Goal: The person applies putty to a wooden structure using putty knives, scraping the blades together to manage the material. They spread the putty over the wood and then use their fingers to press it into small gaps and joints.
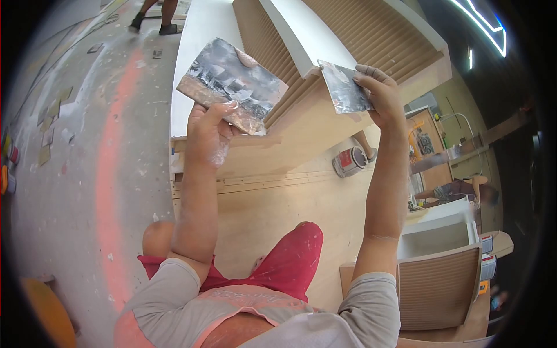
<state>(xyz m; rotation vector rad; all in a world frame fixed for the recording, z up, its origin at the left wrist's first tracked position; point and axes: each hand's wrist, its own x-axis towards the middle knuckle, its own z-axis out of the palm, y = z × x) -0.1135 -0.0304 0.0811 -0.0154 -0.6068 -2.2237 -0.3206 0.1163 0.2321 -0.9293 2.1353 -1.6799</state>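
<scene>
Board: a stiff slab (pixel 223 72), smeared with grey and pinkish paste, is tilting over the near end of the large unit; the person's left hand (pixel 203 130) is carrying it.
Left fingers: they are closing round the lower edge, thumb lying in front and the others reaching behind.
Sheet: a thin squarish piece (pixel 343 87), grey-streaked too, is standing out from the right hand (pixel 383 98), well apart from the board.
Right fingers: they are pinching the sheet by its outer side, nearly closed, with no wide gap showing.
Paste: plenty is covering the board and some is coating the sheet, so the supply is looking far from spent.
Ribbed faces: the larger one (pixel 371 35) is showing brown grooves along its length; I'm seeing no broad grey coat there, and I cannot tell whether finer filling is finished.
White strip: the band (pixel 290 32) between the grooved faces is looking pale and even, seemingly further along than the brown parts.
Pale wood front: it is showing plain boarding, apparently with no white finish.
Bucket: a stained pail (pixel 349 162) is sitting beyond the unit, beside another person's foot (pixel 371 155).
</scene>
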